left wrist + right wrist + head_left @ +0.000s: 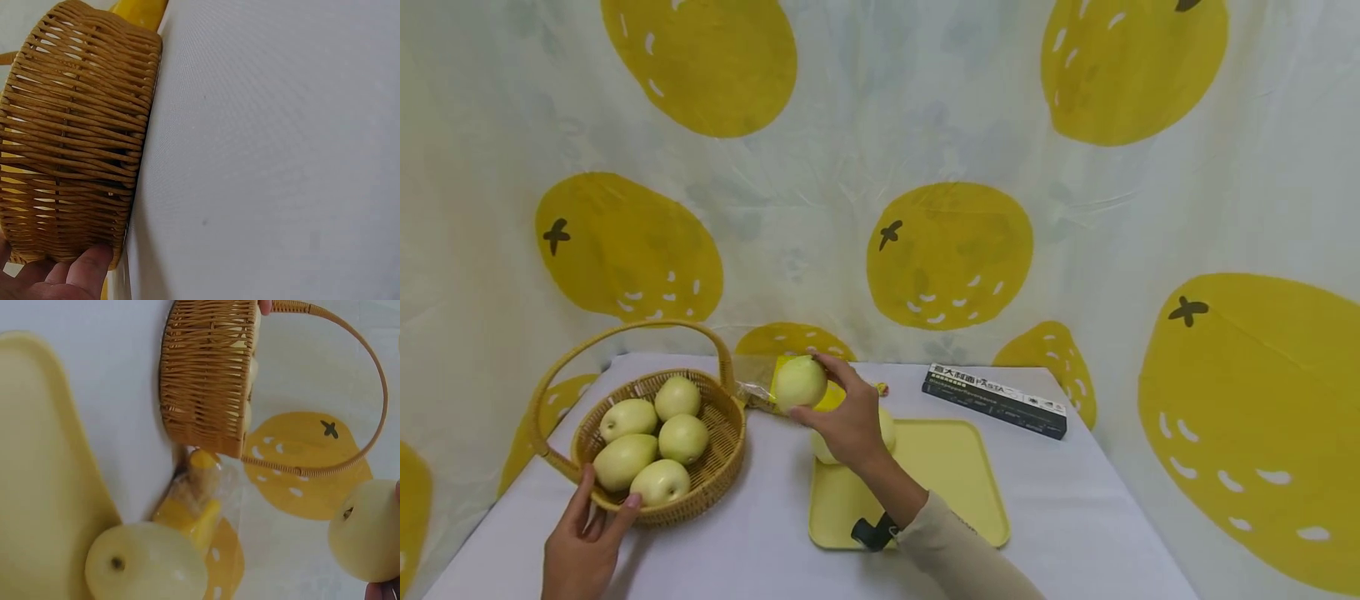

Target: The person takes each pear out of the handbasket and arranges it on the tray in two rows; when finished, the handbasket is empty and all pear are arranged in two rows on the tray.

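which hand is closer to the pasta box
Right. The right hand holds a pale fruit up, to the left of the pasta box; the left hand grips the near side of the basket, much farther left.

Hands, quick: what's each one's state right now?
Left hand: holding the round brown wicker basket at its near side.
Right hand: holding a round pale-green fruit.

The basket (718, 487) stands on the left of the tabletop (737, 558), with five fruits (683, 438) in it. The tray (951, 492) is to its right, with more fruit (887, 427) at its back left. Behind, between the two, lies a bag (758, 397). A box (992, 402) lies behind the tray, to the right. One fruit (800, 384) is in the right fingers (837, 368), before the bag.
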Demonstrator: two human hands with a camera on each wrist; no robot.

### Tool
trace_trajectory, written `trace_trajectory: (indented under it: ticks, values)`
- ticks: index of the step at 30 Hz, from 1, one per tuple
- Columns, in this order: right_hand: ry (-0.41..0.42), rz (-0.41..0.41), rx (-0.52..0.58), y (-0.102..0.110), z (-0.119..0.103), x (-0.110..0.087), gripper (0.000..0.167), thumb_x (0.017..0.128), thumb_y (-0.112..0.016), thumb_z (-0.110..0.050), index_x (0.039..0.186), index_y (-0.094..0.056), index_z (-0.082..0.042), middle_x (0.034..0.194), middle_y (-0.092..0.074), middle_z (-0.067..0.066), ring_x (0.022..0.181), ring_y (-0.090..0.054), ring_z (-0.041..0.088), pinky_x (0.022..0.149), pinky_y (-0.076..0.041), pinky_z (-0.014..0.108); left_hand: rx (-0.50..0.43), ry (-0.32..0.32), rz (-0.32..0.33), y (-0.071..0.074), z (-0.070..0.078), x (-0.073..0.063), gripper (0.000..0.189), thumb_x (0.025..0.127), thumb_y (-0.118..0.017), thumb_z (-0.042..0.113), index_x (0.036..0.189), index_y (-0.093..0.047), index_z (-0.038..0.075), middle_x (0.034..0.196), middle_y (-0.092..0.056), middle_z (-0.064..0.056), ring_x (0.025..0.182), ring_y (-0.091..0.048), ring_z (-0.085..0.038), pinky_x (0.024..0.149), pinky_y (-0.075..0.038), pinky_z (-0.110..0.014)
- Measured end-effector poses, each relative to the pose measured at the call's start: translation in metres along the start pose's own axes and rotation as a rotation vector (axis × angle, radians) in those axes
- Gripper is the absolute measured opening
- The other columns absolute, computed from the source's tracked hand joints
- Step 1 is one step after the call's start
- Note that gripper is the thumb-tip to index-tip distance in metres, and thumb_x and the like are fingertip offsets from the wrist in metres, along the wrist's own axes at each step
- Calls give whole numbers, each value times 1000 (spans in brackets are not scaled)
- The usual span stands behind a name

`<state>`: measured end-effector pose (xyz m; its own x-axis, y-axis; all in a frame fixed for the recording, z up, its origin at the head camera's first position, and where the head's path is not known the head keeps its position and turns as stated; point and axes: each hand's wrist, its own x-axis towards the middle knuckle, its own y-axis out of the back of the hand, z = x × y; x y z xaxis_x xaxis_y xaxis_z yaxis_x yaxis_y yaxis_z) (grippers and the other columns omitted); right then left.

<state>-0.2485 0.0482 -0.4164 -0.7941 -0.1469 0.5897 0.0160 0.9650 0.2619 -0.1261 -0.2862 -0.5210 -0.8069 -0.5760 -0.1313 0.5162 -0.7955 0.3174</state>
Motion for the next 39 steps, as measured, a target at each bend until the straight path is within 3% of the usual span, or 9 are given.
trace_trajectory:
  ticks: [2, 5, 9, 15, 23, 32, 39]
  values:
    - [-18, 0, 14, 9, 4, -1, 78, 77, -98, -13, 147, -63, -15, 147, -67, 2, 132, -67, 18, 125, -47, 53, -2, -1, 6, 0, -1, 0, 88, 98, -75, 48, 162, -14, 53, 171, -5, 27, 161, -23, -32, 109, -35, -1]
    - [-58, 11, 36, 22, 11, -3, 77, 77, -98, -11, 146, -63, -11, 148, -66, 5, 134, -67, 20, 125, -51, 43, -20, -16, 12, 1, -2, 0, 87, 99, -76, 43, 163, -16, 50, 171, -7, 28, 161, -24, -29, 108, -35, 1]
    - [-137, 48, 48, 38, 21, -7, 77, 76, -98, -10, 145, -64, -14, 146, -67, -2, 133, -67, 17, 119, -55, 33, -26, -31, 13, 0, -2, 0, 87, 100, -75, 43, 163, -16, 50, 170, -8, 29, 162, -22, -26, 110, -35, 0]
    - [-172, 71, 46, 64, 36, -16, 78, 76, -97, -8, 146, -64, -18, 148, -66, 2, 133, -67, 21, 118, -57, 41, -41, -19, 13, -1, -2, 0, 86, 100, -75, 42, 162, -16, 51, 170, -7, 29, 162, -21, -25, 111, -34, -1]
    - [-204, 85, 25, 99, 50, -24, 79, 74, -98, -5, 145, -64, -10, 149, -65, 8, 137, -64, 27, 120, -55, 42, -47, -26, 14, 0, -1, -1, 86, 100, -75, 41, 162, -17, 50, 171, -9, 28, 161, -22, -27, 104, -36, 4]
    - [-306, 36, -93, 125, 66, -38, 80, 76, -97, -8, 148, -62, -16, 150, -64, 1, 135, -65, 26, 120, -54, 51, -58, -8, 4, 0, 2, -1, 87, 99, -75, 42, 162, -15, 51, 170, -6, 30, 163, -18, -26, 111, -34, -1]
    - [-427, -3, -162, 134, 80, -50, 80, 76, -98, -11, 148, -63, -16, 146, -67, 2, 131, -66, 27, 119, -53, 55, -29, 0, -3, -1, 1, 1, 88, 99, -74, 46, 162, -12, 52, 169, -5, 31, 163, -18, -27, 113, -34, -4]
